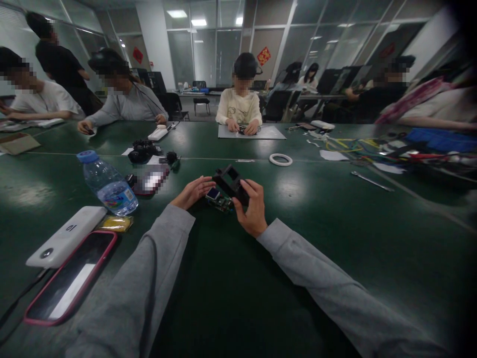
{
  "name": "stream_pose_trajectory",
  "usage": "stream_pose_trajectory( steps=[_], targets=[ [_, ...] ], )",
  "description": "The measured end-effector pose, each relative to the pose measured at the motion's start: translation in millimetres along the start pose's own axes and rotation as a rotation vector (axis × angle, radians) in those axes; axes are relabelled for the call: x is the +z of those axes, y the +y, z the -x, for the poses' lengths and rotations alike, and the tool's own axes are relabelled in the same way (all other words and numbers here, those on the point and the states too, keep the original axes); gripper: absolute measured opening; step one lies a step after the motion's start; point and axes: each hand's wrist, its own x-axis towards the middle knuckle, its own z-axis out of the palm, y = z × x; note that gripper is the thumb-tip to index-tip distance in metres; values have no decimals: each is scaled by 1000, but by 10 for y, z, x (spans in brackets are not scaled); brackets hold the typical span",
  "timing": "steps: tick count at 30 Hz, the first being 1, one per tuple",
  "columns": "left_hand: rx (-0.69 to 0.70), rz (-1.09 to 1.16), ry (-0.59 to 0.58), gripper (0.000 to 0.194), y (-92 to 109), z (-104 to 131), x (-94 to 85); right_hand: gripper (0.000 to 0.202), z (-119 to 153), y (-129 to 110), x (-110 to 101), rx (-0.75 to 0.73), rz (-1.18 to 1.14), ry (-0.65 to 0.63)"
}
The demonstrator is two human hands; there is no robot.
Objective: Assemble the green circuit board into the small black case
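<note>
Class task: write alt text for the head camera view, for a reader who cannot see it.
At a green table, the right hand grips a black plastic frame over a small circuit board that the left hand touches. A water bottle and phone lie left; other people sit opposite.

- The room was dim overall; ceiling panels (182,14) at the upper centre of the frame gave the main light.
- Soft glare patches lay on the green table (298,189), mid-right and far left.
- The right edge and upper right corner fell into dark vignette and blur.
- Straight lines bowed toward the frame edges.
- The centre stayed fairly sharp.
</note>
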Motion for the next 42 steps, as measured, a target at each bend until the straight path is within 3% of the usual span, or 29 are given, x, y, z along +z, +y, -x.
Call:
stream_pose_trajectory(
  steps=[2, 9, 15, 19, 22, 26, 33, 36, 42],
  targets=[
    [-13, 9, 2, 39, 10, 0, 6, 52, -15, 11, -26, 34, 26, 83],
    [-13, -17, 33, 37, 28, 38, 43, 43, -50, 260, 96, 242, 2, 180],
    [7, -50, 30, 36, 7, 31, 20, 34, 25, 505, 234, 406, -4, 31],
    [23, -63, 26, 36, -17, 11, -14, 38, 33, 476, 243, 396, 109, -87],
    [26, -63, 24, 35, -21, 8, -22, 34, 6, 377, 198, 400, 161, -55],
    [25, -54, 34, 34, -13, 18, -13, 26, -36, 192, 96, 279, 128, 33],
    [50, -38, 15, 35, -34, 8, -27, 26, -37, -6, 49, -90, 68, -263],
    [47, -42, 17, 34, -40, 4, -35, 25, -23, -24, 50, -144, 8, -318],
    [41, -35, 2, 37, -32, 19, -36, 24, -20, -57, 17, -169, -58, -258]
  ],
)
